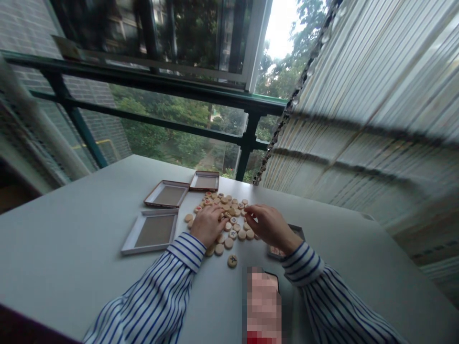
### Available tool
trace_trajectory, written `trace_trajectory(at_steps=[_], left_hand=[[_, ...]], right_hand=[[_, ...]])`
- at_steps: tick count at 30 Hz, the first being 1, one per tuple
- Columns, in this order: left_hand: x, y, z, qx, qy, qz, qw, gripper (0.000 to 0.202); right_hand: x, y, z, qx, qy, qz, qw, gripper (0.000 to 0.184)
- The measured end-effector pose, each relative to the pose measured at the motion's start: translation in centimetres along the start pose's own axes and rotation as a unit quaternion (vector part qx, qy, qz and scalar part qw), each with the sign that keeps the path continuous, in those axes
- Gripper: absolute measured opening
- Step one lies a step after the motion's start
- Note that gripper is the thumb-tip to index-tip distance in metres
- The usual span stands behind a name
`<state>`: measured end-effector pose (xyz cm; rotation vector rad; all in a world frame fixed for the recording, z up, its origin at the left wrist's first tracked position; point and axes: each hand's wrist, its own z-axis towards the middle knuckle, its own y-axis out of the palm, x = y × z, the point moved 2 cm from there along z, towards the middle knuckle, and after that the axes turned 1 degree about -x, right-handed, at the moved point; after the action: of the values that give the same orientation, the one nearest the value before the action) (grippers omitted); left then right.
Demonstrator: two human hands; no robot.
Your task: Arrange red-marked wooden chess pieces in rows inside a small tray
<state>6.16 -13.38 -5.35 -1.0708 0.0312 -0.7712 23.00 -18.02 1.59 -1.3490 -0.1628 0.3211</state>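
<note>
The white table runs below the window, and with the heap of round wooden pieces as the centre of a dial, the window railing lies at twelve o'clock. The heap is loose, some pieces lying over others, so a broad sweep could send the outer ones rolling; those at twelve o'clock seem most at risk, as the far table edge is near there.

Three shallow trays stand to one side: the near tray at nine o'clock, the middle tray at ten, the far tray at eleven. A leftward push could knock pieces against their walls or shift them. Between three and four o'clock, a small box is partly hidden by the right hand; a lowered wrist could tip or drag it. A blurred object lies at five o'clock, where the right forearm might bump it.

The left hand arches over the heap's nine o'clock side, fingers bent and thumb apart; whether it pinches anything I cannot tell. The right hand's fingers curl towards its thumb at three o'clock, and its grip is also unclear; a light pinch could let a smooth piece slip.

One lone piece sits at six o'clock, easily brushed by a cuff.
</note>
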Motion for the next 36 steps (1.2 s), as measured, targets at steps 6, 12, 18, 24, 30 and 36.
trace_trajectory(at_steps=[6,12,18,24,30,36], left_hand=[[0.2,0.2,0.3,0.007,-0.009,0.004,1.000,0.019],[0.2,0.3,0.3,0.003,-0.007,0.013,1.000,0.019],[0.3,0.6,0.4,-0.009,0.001,0.022,1.000,0.020],[0.1,1.0,0.4,-0.005,0.006,0.034,0.999,0.021],[0.0,1.3,0.5,-0.014,0.000,0.040,0.999,0.023],[-0.1,1.5,0.5,-0.009,-0.004,0.041,0.999,0.023]], right_hand=[[0.4,1.7,0.8,0.009,0.031,0.030,0.999,0.025],[0.5,2.9,0.3,0.062,0.039,0.089,0.993,0.026],[0.3,3.5,0.0,0.073,0.031,0.101,0.992,0.024],[0.0,3.7,-0.1,0.063,0.030,0.098,0.993,0.024],[0.0,3.7,-0.2,0.054,0.035,0.091,0.994,0.024],[0.0,3.6,-0.3,0.049,0.037,0.091,0.994,0.023]])
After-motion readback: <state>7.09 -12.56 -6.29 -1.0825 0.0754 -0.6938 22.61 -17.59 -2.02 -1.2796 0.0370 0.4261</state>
